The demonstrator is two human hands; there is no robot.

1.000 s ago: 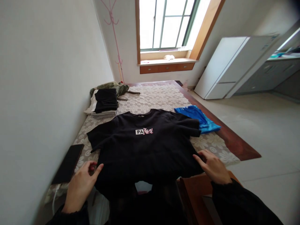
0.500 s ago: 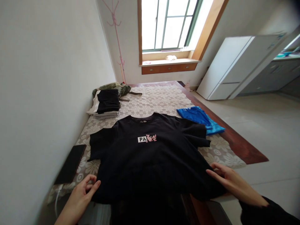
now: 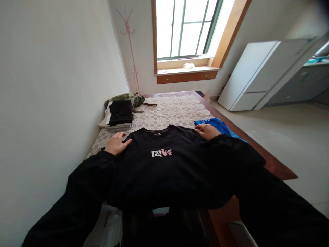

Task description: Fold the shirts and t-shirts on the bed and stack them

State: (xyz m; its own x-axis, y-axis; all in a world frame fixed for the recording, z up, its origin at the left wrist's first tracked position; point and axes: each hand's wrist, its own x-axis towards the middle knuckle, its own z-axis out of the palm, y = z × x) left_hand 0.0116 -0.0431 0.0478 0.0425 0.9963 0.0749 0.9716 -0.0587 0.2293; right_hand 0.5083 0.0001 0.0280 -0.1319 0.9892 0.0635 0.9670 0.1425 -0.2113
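Note:
A black T-shirt (image 3: 164, 168) with a small white and pink chest print lies face up on the lace-covered table (image 3: 169, 109). Both my arms in black sleeves reach across it. My left hand (image 3: 117, 143) rests on the shirt's left shoulder with fingers curled loosely; whether it grips the cloth I cannot tell. Over on the right shoulder my right hand (image 3: 207, 131) lies with fingers bent down onto the fabric, next to a blue garment (image 3: 218, 124). The shirt's hem hangs over the near table edge.
A stack of folded dark and light clothes (image 3: 118, 115) sits at the far left by the wall, with an olive garment (image 3: 130, 97) behind it. A pink coat stand (image 3: 130, 44), a window and a white fridge (image 3: 253, 73) stand beyond. Tiled floor lies to the right.
Both hands left the shirt's bottom hem and reached forward to its shoulders. My sleeves now cover the shirt's sides and the dark phone at the left.

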